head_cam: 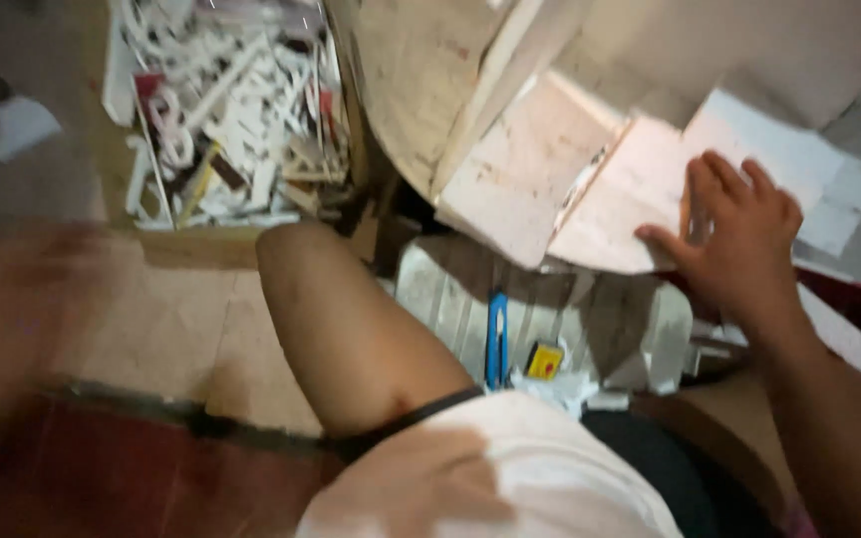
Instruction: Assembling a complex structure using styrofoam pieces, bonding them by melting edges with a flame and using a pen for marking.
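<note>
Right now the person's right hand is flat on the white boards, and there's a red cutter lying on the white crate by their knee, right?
Not quite. In the head view the cutter on the white crate is blue, not red. The right hand does lie flat on the white boards.

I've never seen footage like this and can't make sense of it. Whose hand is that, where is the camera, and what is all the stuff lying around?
No machine here: a person wears a camera on the head, looking down at their own body. The bent knee is theirs. The right hand lies flat, fingers spread, on pale flat board pieces; it grips nothing. The left hand is a blur, so I cannot tell what it does. A box of white offcuts sits on the floor. A blue knife-like tool lies on a white ribbed object.
</note>
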